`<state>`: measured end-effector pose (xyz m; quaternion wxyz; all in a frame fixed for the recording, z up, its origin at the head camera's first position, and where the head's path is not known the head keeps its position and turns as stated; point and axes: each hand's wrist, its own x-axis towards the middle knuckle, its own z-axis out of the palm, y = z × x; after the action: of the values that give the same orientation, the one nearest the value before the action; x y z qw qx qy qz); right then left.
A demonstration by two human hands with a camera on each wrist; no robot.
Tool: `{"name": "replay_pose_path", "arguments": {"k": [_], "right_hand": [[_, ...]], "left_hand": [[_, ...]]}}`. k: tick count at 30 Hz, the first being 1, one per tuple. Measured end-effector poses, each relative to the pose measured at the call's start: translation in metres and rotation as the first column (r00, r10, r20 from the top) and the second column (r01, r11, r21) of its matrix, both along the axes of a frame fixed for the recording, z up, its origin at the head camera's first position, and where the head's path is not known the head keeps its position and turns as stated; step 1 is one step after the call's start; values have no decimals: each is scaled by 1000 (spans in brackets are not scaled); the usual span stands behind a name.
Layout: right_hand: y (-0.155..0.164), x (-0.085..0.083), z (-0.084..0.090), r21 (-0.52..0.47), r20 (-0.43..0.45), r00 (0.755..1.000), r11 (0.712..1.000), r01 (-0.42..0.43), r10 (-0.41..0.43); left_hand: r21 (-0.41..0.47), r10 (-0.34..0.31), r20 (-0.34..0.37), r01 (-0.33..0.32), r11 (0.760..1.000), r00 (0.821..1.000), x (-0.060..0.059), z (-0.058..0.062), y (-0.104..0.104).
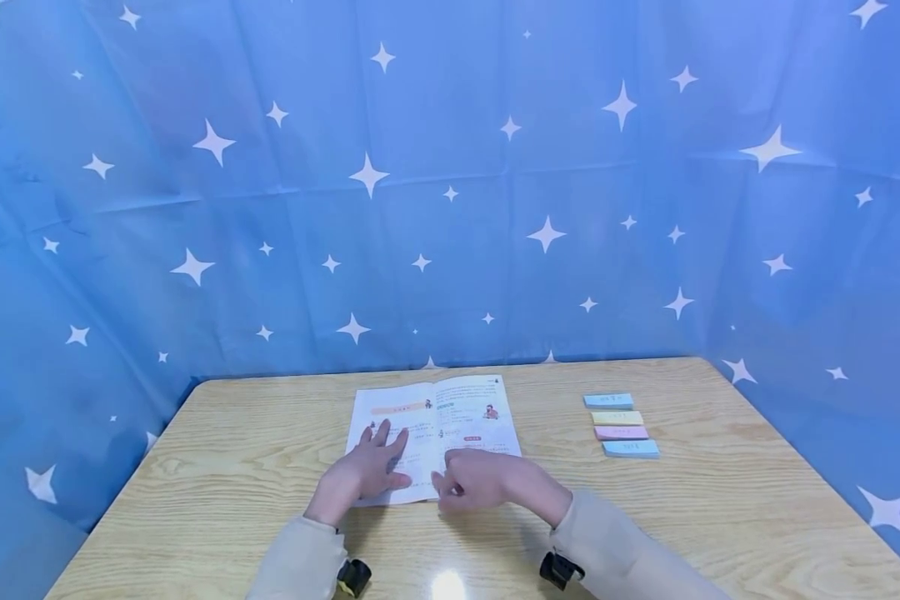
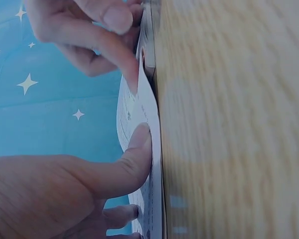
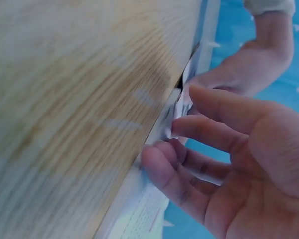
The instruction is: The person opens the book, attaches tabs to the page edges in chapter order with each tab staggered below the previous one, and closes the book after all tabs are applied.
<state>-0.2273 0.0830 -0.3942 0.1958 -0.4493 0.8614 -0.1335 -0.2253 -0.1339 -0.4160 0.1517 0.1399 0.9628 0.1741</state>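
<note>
An open printed book (image 1: 471, 402) lies on the wooden table, its pages showing text and small coloured pictures. On its left page rests my left hand (image 1: 367, 467), fingers spread; the left wrist view shows its thumb (image 2: 132, 162) pressing near the lower page edge. My right hand (image 1: 476, 479) is at the lower edge by the middle fold. One extended finger of it (image 2: 122, 55) touches the slightly raised paper, with the thumb held apart. In the right wrist view the other fingers (image 3: 164, 164) bend loosely beside the book's edge. No grip on a page shows.
Right of the book, several small paper pads, blue (image 1: 607, 401), yellow (image 1: 617, 418), pink (image 1: 621, 432) and blue again (image 1: 630, 449), lie in a slanting column on the table (image 1: 255, 467). A blue star-patterned curtain (image 1: 450, 233) hangs behind the table and along its sides.
</note>
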Motion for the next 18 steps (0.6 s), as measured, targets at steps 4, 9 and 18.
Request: {"name": "replay_pose_path", "arguments": {"k": [4, 9, 18], "right_hand": [[-2, 6, 5, 3, 36, 999, 1000, -18, 18], [-2, 2, 4, -92, 70, 993, 992, -84, 90], [12, -21, -2, -150, -12, 1000, 989, 5, -7]], "left_hand": [[17, 10, 13, -10, 1000, 1000, 0, -1, -1], [21, 5, 14, -6, 1000, 1000, -1, 0, -2], [25, 6, 18, -6, 1000, 1000, 1, 0, -1]]}}
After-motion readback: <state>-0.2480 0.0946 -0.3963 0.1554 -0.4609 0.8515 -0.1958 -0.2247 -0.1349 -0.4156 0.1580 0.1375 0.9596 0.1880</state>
